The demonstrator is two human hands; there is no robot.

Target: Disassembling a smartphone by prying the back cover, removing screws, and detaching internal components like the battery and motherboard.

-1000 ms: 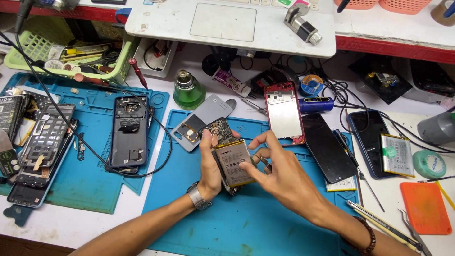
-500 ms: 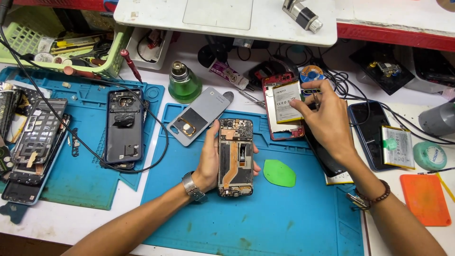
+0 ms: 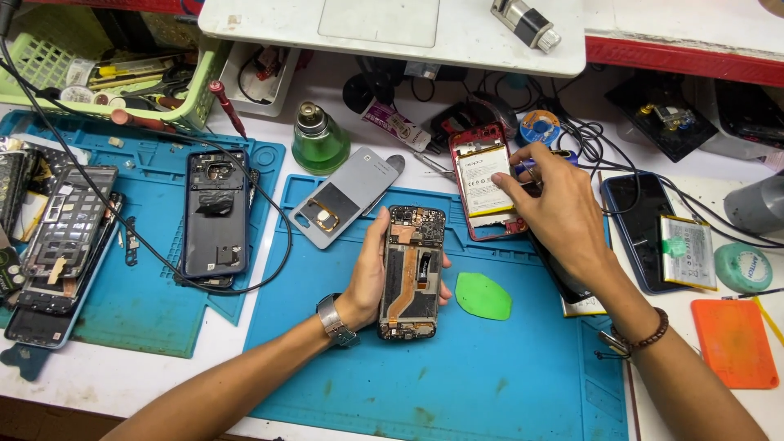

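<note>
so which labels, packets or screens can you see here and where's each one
White battery label: rectangular, in the red phone frame under the right hand.
Small packet: white and magenta, behind the grey back cover.
Dark screen: black rectangle, right of the blue mat.
Loose battery: silver, green tab, on that screen.

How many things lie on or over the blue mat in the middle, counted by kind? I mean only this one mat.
Opened phone bodies: 2, one held in the left hand at, one red-framed under the right hand
Grey back covers: 1
Green picks: 1
Total: 4 on the middle mat
</note>
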